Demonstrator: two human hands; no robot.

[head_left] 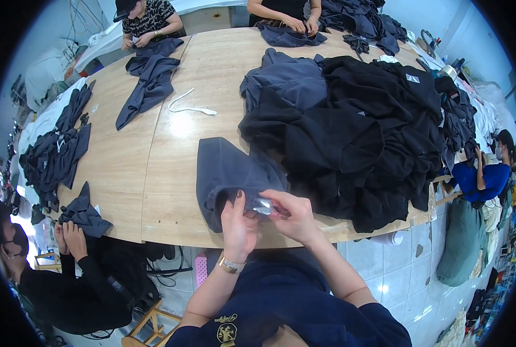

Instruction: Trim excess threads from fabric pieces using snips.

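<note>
Both hands, left hand [239, 222] and right hand [292, 215], pinch what looks like a clear plastic piece [263, 205] at a grey garment's [229, 173] hem; the black pile [356, 139] at two o'clock waits untouched.

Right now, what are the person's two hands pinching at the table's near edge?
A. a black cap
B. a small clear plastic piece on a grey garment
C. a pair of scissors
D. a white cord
B: both hands, left hand and right hand, meet on a small clear plastic piece at the hem of the grey garment.
</note>
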